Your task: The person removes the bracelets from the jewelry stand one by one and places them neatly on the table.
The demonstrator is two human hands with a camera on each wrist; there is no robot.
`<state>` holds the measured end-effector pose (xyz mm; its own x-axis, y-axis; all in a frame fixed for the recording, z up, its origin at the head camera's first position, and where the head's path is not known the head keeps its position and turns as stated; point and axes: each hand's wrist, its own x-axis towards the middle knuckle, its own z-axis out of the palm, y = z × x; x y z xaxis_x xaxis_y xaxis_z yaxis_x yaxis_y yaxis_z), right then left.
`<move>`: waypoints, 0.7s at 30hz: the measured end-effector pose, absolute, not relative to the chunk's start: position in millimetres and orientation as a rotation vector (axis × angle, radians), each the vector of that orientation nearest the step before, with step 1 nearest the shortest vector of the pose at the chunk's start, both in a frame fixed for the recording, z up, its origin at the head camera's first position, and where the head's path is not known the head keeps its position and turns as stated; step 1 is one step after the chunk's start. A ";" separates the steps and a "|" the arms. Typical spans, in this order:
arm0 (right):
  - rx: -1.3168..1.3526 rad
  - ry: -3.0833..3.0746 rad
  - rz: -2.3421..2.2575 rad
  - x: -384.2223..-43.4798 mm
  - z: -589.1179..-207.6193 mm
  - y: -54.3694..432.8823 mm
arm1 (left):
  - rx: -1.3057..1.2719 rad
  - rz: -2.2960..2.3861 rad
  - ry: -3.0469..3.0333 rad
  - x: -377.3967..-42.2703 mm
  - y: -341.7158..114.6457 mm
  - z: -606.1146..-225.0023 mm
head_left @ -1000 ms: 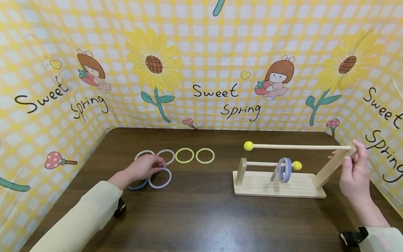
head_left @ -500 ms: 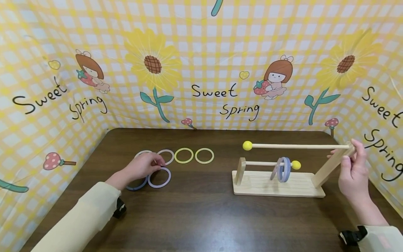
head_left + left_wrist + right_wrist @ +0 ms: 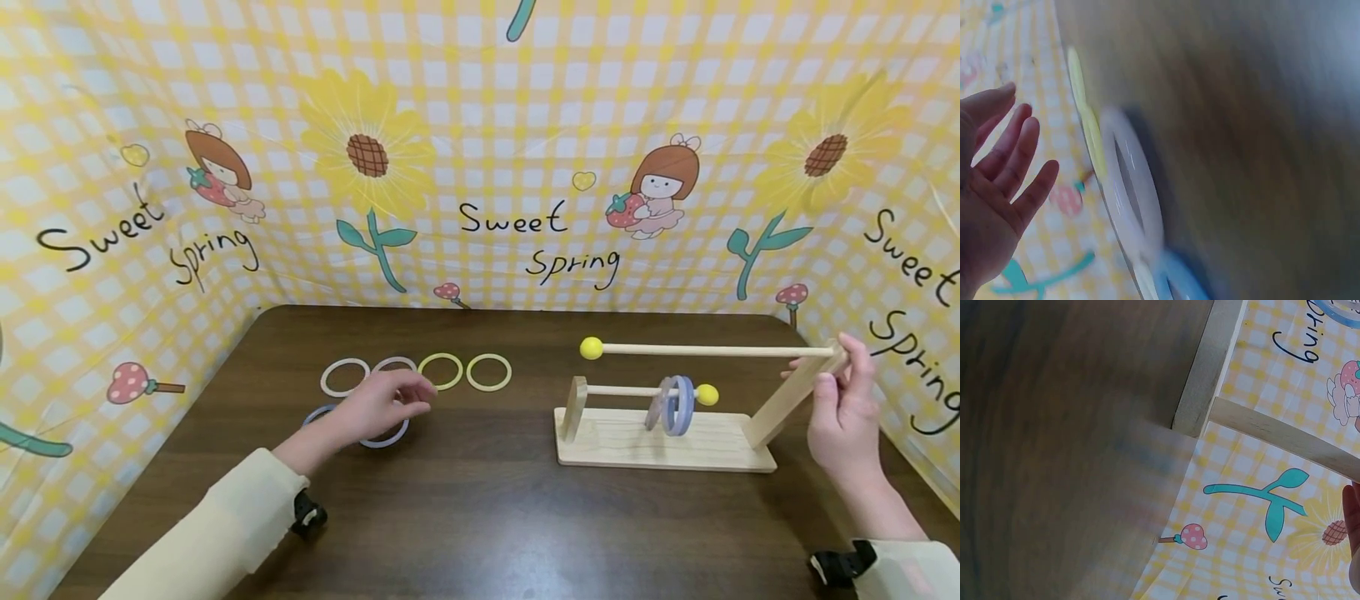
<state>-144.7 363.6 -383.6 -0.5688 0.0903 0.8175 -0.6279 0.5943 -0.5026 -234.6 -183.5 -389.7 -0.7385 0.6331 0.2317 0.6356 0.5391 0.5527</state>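
Observation:
My left hand [image 3: 386,404] hovers over a group of flat rings, fingers loosely bent and holding nothing. Beneath it, a periwinkle ring [image 3: 385,445] and a pale lilac ring [image 3: 393,361] are partly covered. A blue ring [image 3: 307,415] shows behind the wrist. Around it lie a whitish ring [image 3: 324,379], a yellow ring [image 3: 441,356] and a pale yellow ring [image 3: 489,388]. My right hand [image 3: 846,425] grips the top of the slanted post of a wooden stand [image 3: 660,450]. On the stand's lower rod hang blue-lilac rings [image 3: 689,406]. In the left wrist view, the lilac ring [image 3: 1154,200] stands out.
The stand's long upper rod [image 3: 712,350] reaches left and ends in a yellow ball [image 3: 591,348]. Another yellow ball [image 3: 707,395] caps the lower rod. A yellow checked cloth [image 3: 510,150] walls in the back and sides of the dark wooden table [image 3: 465,517].
My left hand has moved right and its fingers have come away from the periwinkle ring's upper edge. The whitish ring is now uncovered. My right hand and the stand have stayed put.

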 end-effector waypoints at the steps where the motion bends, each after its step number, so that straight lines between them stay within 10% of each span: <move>1: 0.432 -1.948 1.039 -144.7 -383.9 363.7 | -1.140 -1.031 -2.745 -231.0 -177.1 -389.3; 21: 0.449 -1.943 1.044 -145.3 -383.5 363.4 | -1.368 -1.516 -2.551 -174.0 -45.8 -386.8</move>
